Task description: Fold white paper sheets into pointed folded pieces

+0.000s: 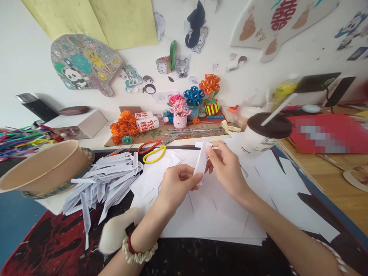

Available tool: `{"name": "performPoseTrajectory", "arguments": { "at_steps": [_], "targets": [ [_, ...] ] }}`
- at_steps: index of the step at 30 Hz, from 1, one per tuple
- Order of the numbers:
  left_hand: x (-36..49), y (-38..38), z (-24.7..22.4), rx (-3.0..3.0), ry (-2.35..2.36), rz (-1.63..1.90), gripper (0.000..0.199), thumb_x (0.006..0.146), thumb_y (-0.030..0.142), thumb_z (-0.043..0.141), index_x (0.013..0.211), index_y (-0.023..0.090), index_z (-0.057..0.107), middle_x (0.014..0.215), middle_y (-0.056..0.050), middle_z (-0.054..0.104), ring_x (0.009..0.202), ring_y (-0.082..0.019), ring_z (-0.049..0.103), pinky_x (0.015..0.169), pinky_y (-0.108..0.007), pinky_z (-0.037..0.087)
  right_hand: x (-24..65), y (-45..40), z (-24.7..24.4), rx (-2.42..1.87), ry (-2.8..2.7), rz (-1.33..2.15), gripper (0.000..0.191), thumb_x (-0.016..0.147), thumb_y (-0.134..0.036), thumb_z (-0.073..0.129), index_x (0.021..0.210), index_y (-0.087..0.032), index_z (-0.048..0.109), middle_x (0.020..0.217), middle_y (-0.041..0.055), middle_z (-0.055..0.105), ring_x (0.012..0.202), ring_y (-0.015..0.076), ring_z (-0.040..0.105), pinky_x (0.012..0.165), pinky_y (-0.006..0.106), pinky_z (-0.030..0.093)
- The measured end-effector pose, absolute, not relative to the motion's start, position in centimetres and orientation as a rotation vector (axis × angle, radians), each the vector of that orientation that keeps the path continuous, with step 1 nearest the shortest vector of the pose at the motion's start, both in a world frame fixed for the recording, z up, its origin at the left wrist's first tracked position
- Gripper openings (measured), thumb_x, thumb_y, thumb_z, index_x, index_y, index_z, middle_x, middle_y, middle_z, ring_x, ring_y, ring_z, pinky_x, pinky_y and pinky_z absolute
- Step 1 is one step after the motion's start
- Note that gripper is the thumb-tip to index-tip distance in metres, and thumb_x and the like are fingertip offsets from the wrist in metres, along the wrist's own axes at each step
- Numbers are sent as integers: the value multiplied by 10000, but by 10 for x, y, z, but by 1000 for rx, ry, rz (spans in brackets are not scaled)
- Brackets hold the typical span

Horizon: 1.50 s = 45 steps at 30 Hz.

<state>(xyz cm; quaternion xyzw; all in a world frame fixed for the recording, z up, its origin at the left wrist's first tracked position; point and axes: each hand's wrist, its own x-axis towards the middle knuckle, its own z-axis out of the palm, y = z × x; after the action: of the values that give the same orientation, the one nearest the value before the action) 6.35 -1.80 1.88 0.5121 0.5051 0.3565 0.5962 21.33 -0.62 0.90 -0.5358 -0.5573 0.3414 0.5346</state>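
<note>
Between my two hands is a narrow folded strip of white paper (202, 159), held tilted above the white sheets (212, 218). My left hand (179, 184) pinches its lower end, thumb on top and fingers curled behind. At the upper end, my right hand (227, 165) grips the strip with thumb and fingers. A short paper flap sticks out to the left near the top. To the left lies a heap of similar folded paper strips (106, 180). Scissors (153, 149) with red and yellow handles rest just behind the sheets.
A lidded cup with a straw (267, 132) stands at the right. A round wooden container (43, 168) sits at the left, and a fluffy white object (117, 230) lies by my left wrist. Small pots of craft flowers (180, 120) line the back near the wall.
</note>
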Motion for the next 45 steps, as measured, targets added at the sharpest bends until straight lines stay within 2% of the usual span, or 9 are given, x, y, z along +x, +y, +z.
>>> {"name": "performPoseTrajectory", "arguments": {
  "at_steps": [5,11,17,22,26,32,39,45],
  "targets": [
    [75,-23,14,1150,1165,901,217,691,314,769,689,130,654,584,-3,624,530,-102,558,535,-210,440,200,-8,3,-1435,-1301,573,206,972,-379,391,842,-223,426,459,-89,433,386,102,409,407,207,303],
    [82,-25,15,1093,1149,950,255,658,332,798,694,130,647,597,11,628,528,-92,551,535,-199,428,195,-3,2,-1453,-1315,365,164,962,-320,409,841,-215,444,458,-93,397,402,92,329,412,200,228],
    [83,-27,13,1098,1129,952,225,725,339,746,712,137,649,598,13,630,544,-90,553,560,-197,433,195,-1,1,-1413,-1350,342,170,959,-318,428,830,-212,457,462,-92,404,414,87,320,424,196,225],
    [82,-27,13,1142,1140,870,215,772,339,698,712,139,647,663,-29,682,589,-109,585,585,-209,457,202,3,1,-1427,-1336,313,167,954,-311,439,825,-210,468,447,-100,364,412,88,295,423,197,225],
    [82,-27,12,1228,1172,866,217,786,335,677,694,144,631,635,-39,682,583,-122,589,577,-220,464,206,5,0,-1438,-1331,292,170,952,-312,448,817,-211,467,443,-105,320,413,89,277,422,200,217],
    [81,-28,9,1321,1156,860,211,816,324,626,688,158,604,624,-34,670,572,-129,588,575,-236,470,205,5,-1,-1454,-1350,267,159,948,-307,461,826,-207,486,440,-102,346,419,92,287,432,200,236],
    [78,-23,11,1516,1187,845,217,814,370,625,767,159,640,729,-50,669,697,-177,634,580,-250,470,204,4,-1,-1442,-1378,241,159,946,-299,448,830,-202,498,457,-95,381,417,92,309,434,201,244],
    [79,-24,8,1385,1178,904,234,792,374,655,700,163,612,646,-26,650,590,-137,585,544,-234,451,202,1,-4,-1427,-1457,168,191,964,-311,414,847,-197,514,479,-83,397,425,95,324,445,204,252]
  ]
}}
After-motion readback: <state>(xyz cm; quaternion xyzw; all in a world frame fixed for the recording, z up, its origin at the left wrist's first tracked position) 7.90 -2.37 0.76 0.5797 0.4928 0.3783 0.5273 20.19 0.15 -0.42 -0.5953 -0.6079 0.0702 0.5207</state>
